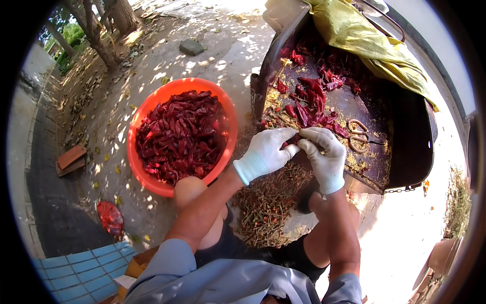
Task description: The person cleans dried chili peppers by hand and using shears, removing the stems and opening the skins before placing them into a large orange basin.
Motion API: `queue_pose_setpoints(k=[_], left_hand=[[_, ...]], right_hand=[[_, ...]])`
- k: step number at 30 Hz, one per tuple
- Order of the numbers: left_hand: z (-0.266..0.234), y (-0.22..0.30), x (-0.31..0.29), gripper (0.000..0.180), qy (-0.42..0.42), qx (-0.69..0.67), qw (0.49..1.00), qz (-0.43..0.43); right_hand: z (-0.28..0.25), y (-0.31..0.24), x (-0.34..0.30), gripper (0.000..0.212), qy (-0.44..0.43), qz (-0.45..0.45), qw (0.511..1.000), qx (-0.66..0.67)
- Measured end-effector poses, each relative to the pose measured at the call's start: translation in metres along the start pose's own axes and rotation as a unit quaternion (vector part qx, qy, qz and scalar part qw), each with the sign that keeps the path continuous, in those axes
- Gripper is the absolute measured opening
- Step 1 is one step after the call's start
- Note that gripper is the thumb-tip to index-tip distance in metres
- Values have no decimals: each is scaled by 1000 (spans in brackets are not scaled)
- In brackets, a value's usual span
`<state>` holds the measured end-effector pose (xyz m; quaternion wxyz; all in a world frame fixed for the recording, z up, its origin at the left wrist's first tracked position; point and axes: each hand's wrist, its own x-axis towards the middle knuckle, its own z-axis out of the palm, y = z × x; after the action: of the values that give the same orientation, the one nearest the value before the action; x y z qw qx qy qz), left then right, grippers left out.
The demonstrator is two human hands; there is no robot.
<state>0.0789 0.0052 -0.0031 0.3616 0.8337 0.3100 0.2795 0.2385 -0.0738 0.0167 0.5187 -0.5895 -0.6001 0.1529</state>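
My left hand (267,152) and my right hand (325,153), both in white knit gloves, meet fingertip to fingertip at the near edge of a dark metal cart bed (372,109). Between them they pinch a dried red pepper (292,140), mostly covered by the fingers. Just beyond lie loose dried red peppers (312,101) among yellow seeds. Scissors with tan loop handles (358,136) rest on the bed, to the right of my right hand. On my left, an orange-red basin (132,152) holds a heap of red peppers (177,134).
Cut stems (266,202) are piled on the ground below my hands. A yellow-green cloth (362,38) drapes over the cart's far side. Bricks (72,158), a red bundle (110,218) and blue tiles (83,271) lie at left; a stone (192,47) sits farther off.
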Motion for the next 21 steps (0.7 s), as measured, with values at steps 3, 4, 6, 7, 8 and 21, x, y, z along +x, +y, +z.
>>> queue_pose_setpoints(k=[3, 4, 6, 7, 8, 21], left_hand=[[0, 4, -1, 34, -34, -30, 999, 10], [1, 2, -1, 32, -31, -15, 999, 23], [3, -3, -3, 28, -25, 17, 998, 50], [4, -3, -3, 26, -12, 34, 997, 69], [5, -4, -3, 24, 1, 50, 995, 89], [8, 11, -6, 18, -15, -391, 917, -81]], right_hand=[[-4, -3, -1, 19, 2, -30, 999, -45], [-5, -4, -1, 19, 1, -43, 997, -66], [-4, -3, -1, 14, -1, -71, 992, -100], [-4, -3, -3, 13, -4, 33, 999, -30], [-2, -4, -6, 13, -7, 135, 990, 42], [-8, 50, 19, 18, 216, 391, 762, 469]])
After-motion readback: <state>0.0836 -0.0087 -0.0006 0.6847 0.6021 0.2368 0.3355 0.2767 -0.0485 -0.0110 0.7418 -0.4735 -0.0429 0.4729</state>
